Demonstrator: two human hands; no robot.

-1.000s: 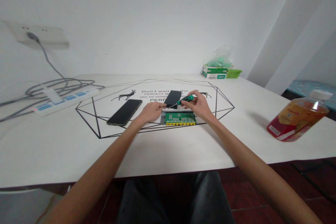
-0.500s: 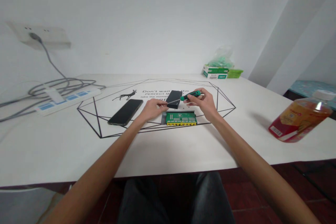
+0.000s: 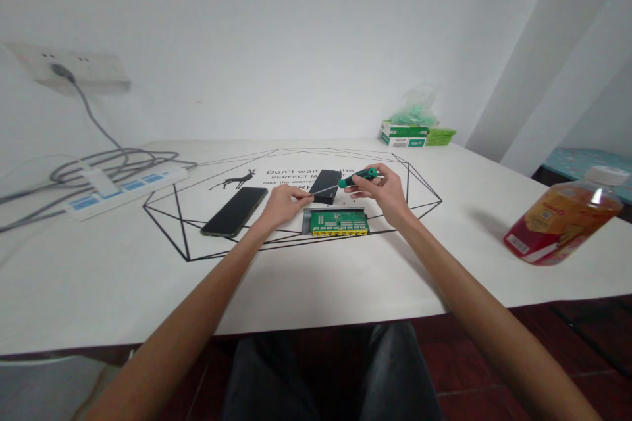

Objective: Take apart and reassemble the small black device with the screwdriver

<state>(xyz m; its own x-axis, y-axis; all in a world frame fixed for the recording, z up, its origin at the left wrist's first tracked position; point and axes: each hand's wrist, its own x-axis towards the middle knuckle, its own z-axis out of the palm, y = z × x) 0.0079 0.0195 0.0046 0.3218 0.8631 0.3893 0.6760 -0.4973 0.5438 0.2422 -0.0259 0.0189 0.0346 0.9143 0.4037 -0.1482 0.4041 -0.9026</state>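
Observation:
My right hand (image 3: 384,192) is closed around the green and black handle of a screwdriver (image 3: 359,177), whose thin shaft slants down to the left. At the shaft's tip, the fingertips of my left hand (image 3: 285,202) are pinched together. Whether they grip the tip itself or some tiny part there is too small to tell. Just below the hands lies a green circuit board (image 3: 339,220) in a grey metal tray, with a row of yellow ports along its front edge. A flat black box (image 3: 326,185) sits behind the shaft, with a few small dark specks near it.
A black smartphone (image 3: 235,212) lies left of my left hand. Farther left are a white power strip (image 3: 126,193) and coiled grey cables. A drink bottle (image 3: 564,217) stands at right. Green and white boxes (image 3: 405,134) with a plastic bag are by the wall.
The view has shifted very slightly. Both hands and the screwdriver keep nearly the same pose, with the left fingertips still at the tip.

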